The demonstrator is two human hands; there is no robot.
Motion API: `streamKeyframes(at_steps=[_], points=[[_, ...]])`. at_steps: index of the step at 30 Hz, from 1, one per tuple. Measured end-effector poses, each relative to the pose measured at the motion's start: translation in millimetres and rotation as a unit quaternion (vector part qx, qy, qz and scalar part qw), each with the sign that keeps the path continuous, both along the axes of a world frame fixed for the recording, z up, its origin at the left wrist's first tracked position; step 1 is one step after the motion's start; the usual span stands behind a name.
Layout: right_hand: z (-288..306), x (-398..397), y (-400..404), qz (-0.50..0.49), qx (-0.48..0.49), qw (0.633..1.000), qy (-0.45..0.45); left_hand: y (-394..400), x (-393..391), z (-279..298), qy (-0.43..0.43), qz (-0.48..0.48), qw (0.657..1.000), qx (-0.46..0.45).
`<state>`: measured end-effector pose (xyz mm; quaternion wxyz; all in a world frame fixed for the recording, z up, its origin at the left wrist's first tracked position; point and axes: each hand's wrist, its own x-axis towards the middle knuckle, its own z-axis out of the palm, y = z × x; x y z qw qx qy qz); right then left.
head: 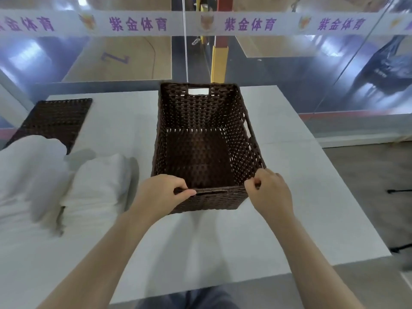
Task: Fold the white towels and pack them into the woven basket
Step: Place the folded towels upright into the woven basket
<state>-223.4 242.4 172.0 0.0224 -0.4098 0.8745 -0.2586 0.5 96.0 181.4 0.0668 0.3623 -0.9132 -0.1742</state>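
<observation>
Basket being set in place; no towel packed yet.

At far left a flat woven lid [55, 121] lies on the white table [301, 197], with the rumpled white towels [66, 186] heaped just in front of it. At centre the empty woven basket [200, 112] stands upright; the left hand [160, 192] pinches its near rim, and the right hand [269, 192] curls round the near right corner. Next, I judge, both hands must let go and reach left for a towel to fold.

basket [200, 152] open-topped, nothing inside, both hands gripping its near rim; towel piles [66, 186] crowd the left, flat woven lid [55, 121] far left, surface [301, 186] to the right bare.
</observation>
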Motion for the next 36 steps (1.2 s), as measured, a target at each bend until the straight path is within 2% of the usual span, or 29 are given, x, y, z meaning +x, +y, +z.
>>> streamKeyframes(at_steps=[9,13,17,24,31,36], points=[[7,12,41,0.007,0.09,0.995,0.052,36,14,1,-0.035,-0.059,0.997,0.029],[9,20,38,-0.016,0.072,0.992,0.098,34,18,0,-0.016,-0.07,0.997,0.013],[12,30,20,0.005,0.047,0.992,0.12,34,22,4,0.021,-0.098,0.994,0.04],[29,74,-36,0.1,-0.025,0.994,0.046,6,53,-4,0.165,-0.087,0.982,0.017],[40,164,-115,0.217,-0.06,0.974,-0.015,-57,137,-4,0.14,0.015,0.99,-0.001],[29,250,-169,0.294,-0.023,0.941,-0.163,-112,216,-3,0.117,0.119,0.986,-0.007]])
